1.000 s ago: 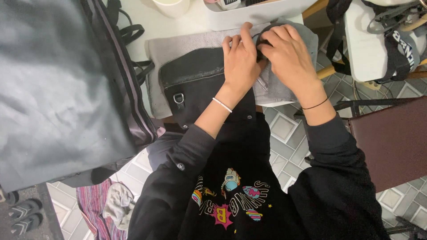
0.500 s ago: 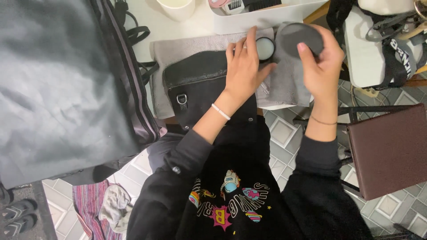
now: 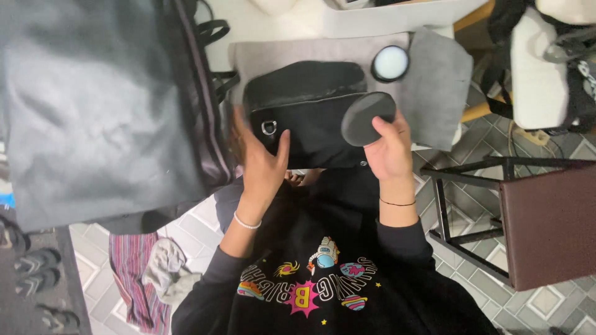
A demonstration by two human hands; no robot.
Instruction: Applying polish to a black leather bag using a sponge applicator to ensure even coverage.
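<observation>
Black round flat lid (image 3: 367,118) is gripped by right-hand fingers (image 3: 383,129); left-hand fingers (image 3: 256,152) lie open on the black leather pouch (image 3: 304,118).

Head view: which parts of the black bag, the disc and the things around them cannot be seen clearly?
- Black bag: its near edge is hidden by the left hand and right hand.
- Dark round disc: its lower rim is covered by the right grip.
- Large grey bag: cut by the left and top edges.
- Brown stool: cut by the right edge.
</observation>
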